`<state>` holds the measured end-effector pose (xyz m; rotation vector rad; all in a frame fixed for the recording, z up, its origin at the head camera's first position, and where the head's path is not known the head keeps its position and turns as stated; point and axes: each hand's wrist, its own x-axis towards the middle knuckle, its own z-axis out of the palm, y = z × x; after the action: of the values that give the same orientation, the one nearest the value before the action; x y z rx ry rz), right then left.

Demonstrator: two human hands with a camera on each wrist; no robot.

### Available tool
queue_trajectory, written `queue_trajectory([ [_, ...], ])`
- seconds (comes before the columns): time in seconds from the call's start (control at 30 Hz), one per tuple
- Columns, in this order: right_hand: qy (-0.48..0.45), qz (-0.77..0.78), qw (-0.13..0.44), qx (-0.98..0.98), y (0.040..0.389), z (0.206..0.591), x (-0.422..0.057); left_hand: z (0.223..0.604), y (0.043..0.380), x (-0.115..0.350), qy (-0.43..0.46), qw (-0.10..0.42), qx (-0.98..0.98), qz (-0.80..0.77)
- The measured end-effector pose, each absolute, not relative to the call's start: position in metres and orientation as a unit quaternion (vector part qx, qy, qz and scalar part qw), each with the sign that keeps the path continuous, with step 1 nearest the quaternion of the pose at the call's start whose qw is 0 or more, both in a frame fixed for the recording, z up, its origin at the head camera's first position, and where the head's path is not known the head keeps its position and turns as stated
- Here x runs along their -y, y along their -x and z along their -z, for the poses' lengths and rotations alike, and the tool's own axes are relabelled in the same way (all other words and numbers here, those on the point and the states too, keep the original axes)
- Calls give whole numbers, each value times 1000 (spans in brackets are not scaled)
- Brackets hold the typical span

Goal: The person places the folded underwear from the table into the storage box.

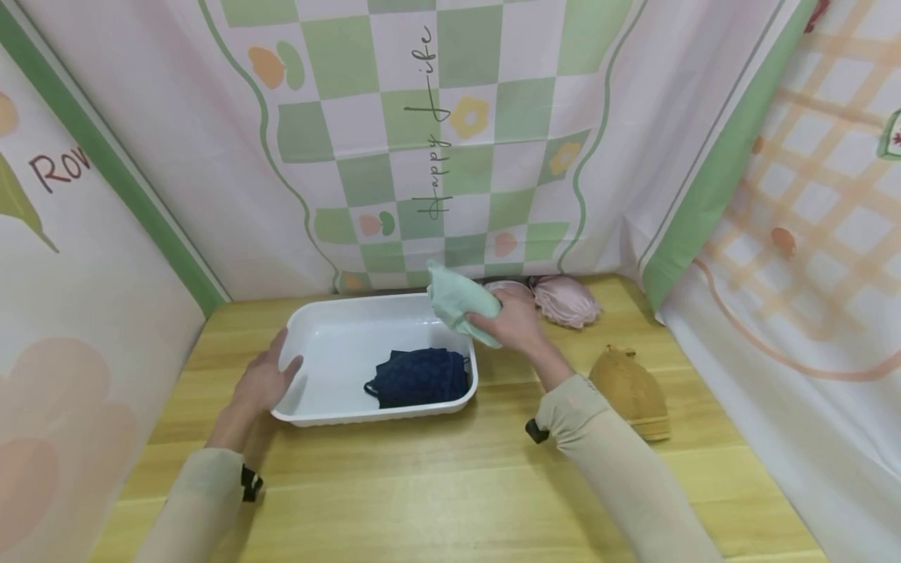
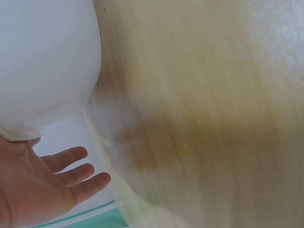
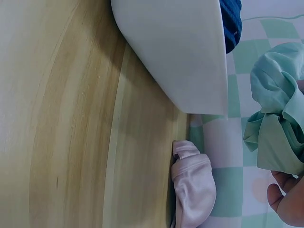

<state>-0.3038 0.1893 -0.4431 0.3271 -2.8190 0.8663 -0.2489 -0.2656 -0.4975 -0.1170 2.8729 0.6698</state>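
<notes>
My right hand [image 1: 517, 319] pinches a folded mint-green bra [image 1: 461, 301] above the right end of a white plastic tray [image 1: 331, 356]. In the right wrist view the mint bra [image 3: 280, 109] hangs in soft folds, with fingertips at its lower edge. Inside the tray, toward the front right, lies a folded navy bra [image 1: 421, 379], one strap loop sticking out to the left. My left hand [image 1: 263, 379] rests at the tray's left rim, thumb over the edge. Its fingers [image 2: 78, 175] extend loosely outside the tray wall in the left wrist view.
A pink bra [image 1: 565, 301] lies at the back of the wooden table [image 1: 422, 493], right of the tray and partly behind my right hand. A mustard bra [image 1: 629, 391] lies farther right, beside my right forearm. Printed curtains [image 1: 464, 156] hang around the back and sides.
</notes>
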Motion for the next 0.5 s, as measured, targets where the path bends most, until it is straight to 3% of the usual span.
queue_trajectory([
  [0.27, -117, -289, 54, 949, 308, 446, -178, 498, 249, 266, 36, 91, -969, -225],
  [0.5, -124, -271, 60, 953, 314, 449, -166, 497, 248, 265, 33, 87, -969, -230],
])
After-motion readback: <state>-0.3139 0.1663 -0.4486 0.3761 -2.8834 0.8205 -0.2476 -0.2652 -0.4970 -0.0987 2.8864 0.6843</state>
